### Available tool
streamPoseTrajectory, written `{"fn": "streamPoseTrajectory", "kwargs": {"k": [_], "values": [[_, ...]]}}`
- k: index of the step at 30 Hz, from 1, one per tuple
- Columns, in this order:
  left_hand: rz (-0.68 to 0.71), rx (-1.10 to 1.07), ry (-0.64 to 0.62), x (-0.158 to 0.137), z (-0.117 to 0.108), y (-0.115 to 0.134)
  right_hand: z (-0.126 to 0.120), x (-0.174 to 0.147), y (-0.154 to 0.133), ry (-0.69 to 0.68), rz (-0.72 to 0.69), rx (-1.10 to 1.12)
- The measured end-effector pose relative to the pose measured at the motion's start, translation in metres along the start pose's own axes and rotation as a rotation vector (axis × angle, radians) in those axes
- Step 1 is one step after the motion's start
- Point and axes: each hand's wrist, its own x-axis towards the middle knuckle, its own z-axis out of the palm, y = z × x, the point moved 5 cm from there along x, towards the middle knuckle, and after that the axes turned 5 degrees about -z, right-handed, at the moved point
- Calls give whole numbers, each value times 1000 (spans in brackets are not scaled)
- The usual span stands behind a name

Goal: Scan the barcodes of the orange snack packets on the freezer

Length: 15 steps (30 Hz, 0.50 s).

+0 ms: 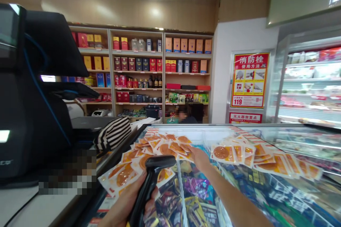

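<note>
Just above six o'clock in the view, the left hand (133, 193) is wrapped around the handle of a black handheld scanner (160, 161), whose head is tipped up in front of a spread of flat orange-and-white packets (165, 149). From that head, the spread fans from nine o'clock round past twelve to one, apparently lying on the clear top of a chest freezer (207, 125) with bagged goods (197, 186) beneath. Toward three o'clock, the right hand (199, 156) reaches away with its fingertips against the near packets of that spread; whether they pinch one or only touch it, I cannot tell. The step in hand looks like handling single packets with the scanner at the ready, and the next move seems to call for a light pinch on one edge, lifting it free of overlapping neighbours. A second row of packets (221, 152) stretches off at three o'clock, leaving a narrow gap between the groups just past the right hand. Toward ten o'clock, the striped pouch (114, 134) and the bulky till (16, 113) on the counter (22, 204) crowd the left side; the roomiest direction is upward, over the freezer.
</note>
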Motion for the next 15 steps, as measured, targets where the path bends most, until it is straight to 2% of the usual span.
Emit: {"fn": "streamPoseTrajectory", "kwargs": {"k": [3,6,9,12,15], "values": [[9,-8,-43,0,0,-2,-19,-17,20,177,175,53],[-22,13,-92,4,11,0,-39,-42,47,316,304,171],[-1,90,-89,11,34,9,-51,-64,68,347,352,309],[20,126,-148,20,59,13,-57,-75,78,362,374,360],[37,126,-180,28,66,7,-59,-75,79,364,335,374]]}}
